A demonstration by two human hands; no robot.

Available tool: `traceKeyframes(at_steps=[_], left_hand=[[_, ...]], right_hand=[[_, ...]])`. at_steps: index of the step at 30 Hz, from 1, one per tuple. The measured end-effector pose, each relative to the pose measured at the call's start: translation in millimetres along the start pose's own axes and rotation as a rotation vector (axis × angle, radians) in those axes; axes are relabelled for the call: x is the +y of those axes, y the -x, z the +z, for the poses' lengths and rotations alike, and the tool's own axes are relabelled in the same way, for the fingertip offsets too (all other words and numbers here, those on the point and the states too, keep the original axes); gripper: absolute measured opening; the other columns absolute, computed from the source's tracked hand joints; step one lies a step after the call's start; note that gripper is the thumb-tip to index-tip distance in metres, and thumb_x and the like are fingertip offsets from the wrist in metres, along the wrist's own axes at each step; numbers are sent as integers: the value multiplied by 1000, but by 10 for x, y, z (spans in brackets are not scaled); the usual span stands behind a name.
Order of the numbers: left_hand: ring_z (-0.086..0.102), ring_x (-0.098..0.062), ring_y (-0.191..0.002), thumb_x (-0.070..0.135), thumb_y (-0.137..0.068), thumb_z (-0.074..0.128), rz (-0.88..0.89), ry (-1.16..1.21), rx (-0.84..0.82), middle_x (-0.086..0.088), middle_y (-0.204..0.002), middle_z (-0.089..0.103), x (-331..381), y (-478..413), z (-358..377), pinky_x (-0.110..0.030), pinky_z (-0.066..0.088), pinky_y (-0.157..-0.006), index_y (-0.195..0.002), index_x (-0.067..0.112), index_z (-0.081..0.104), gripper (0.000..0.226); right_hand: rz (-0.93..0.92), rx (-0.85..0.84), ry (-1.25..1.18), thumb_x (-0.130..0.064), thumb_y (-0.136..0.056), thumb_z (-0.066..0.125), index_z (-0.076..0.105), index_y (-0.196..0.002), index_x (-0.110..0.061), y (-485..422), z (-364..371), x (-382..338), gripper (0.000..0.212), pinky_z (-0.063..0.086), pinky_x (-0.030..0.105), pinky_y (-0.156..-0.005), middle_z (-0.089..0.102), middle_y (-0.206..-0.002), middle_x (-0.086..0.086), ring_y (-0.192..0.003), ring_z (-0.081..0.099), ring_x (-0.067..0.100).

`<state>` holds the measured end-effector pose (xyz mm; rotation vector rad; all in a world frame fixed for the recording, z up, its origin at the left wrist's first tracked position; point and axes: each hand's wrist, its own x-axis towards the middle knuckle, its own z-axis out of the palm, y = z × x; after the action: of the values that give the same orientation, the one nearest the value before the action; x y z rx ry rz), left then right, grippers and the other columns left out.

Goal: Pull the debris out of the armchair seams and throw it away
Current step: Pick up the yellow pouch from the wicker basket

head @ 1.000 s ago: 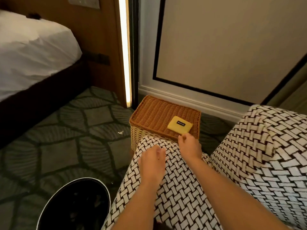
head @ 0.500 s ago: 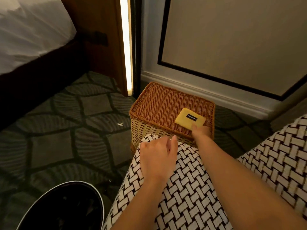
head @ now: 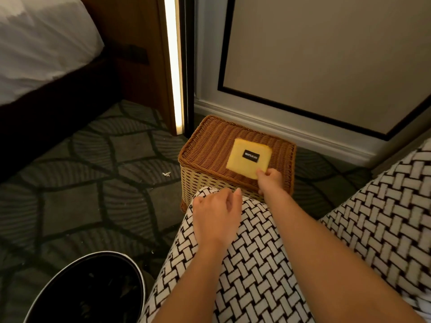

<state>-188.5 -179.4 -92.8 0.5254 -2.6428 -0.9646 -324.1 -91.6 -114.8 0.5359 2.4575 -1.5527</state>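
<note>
The armchair [head: 254, 264] is covered in black-and-white woven-pattern fabric and fills the lower right. My left hand [head: 215, 217] rests on top of its arm, fingers loosely bent and holding nothing. My right hand [head: 270, 181] reaches past the arm and pinches the near corner of a flat yellow pouch [head: 249, 157] with a black label, which lies on a wicker basket lid [head: 210, 145]. A black bin with a white rim [head: 91, 290] stands on the floor at the lower left. A small white scrap [head: 166, 174] lies on the carpet.
The wicker basket stands on the patterned carpet [head: 93, 183] against the white baseboard [head: 303, 134]. A bed with white linen [head: 39, 47] is at the upper left. A lit vertical light strip [head: 173, 66] runs down a wooden panel.
My right hand has reached further forward onto the basket lid and now pinches the corner of the yellow pouch. The view tilted down and nearer. My left hand has barely moved.
</note>
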Motion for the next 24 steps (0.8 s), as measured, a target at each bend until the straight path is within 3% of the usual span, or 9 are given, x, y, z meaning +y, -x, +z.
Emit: traceKeyframes(at_steps=[5, 8, 12, 15, 17, 20, 24], left_hand=[[53, -5, -74, 49, -93, 34, -80, 214, -41, 13, -69, 55, 46, 128, -165, -29, 32, -95, -84, 30, 56, 31], [54, -10, -97, 56, -91, 33, -270, 390, -101, 15, -88, 61, 74, 290, -261, -33, 36, -97, -98, 28, 58, 38], [53, -16, -108, 53, -93, 33, -406, 639, -160, 1, -116, 57, 205, 580, -529, -32, 40, -91, -119, 20, 47, 44], [46, -19, -120, 50, -94, 34, -422, 699, -133, -4, -135, 44, 349, 758, -766, -36, 37, -100, -136, 17, 33, 53], [44, -18, -121, 49, -94, 35, -423, 805, -119, -2, -135, 43, 519, 859, -946, -36, 35, -100, -138, 20, 30, 53], [49, -14, -108, 46, -94, 39, -433, 990, -151, 0, -122, 48, 808, 1042, -1224, -39, 42, -91, -126, 26, 37, 38], [49, -19, -112, 42, -93, 44, -397, 1082, -207, -3, -122, 50, 1038, 1354, -1445, -36, 50, -78, -126, 27, 40, 37]], right_hand=[[-164, -12, -98, -28, -94, 50, 50, -98, -21, 525, -166, -47, 8, 53, 41, -84, 56, -100, 1, -94, 57, 20], [-227, -17, -98, -26, -94, 49, 50, -102, -19, 874, -323, -42, 11, 48, 29, -74, 54, -98, -5, -91, 54, 14], [-156, -57, -117, -29, -94, 49, 51, -101, -19, 1356, -546, 46, 12, 50, 33, -76, 59, -100, 1, -89, 55, 17], [-121, -87, -115, -32, -93, 49, 49, -101, -24, 1724, -712, 158, 11, 52, 41, -82, 59, -107, 4, -94, 56, 19], [-106, -101, -188, -31, -94, 48, 48, -104, -23, 2012, -832, 179, 12, 51, 34, -70, 57, -100, 1, -84, 53, 15], [-26, -218, -453, -28, -95, 49, 52, -109, -16, 2448, -1064, 149, 19, 35, 22, -48, 47, -68, -2, -55, 39, 8], [-26, -319, -605, -28, -93, 52, 53, -106, -12, 2923, -1410, 73, 20, 28, 20, -44, 34, -53, -5, -45, 29, 6]])
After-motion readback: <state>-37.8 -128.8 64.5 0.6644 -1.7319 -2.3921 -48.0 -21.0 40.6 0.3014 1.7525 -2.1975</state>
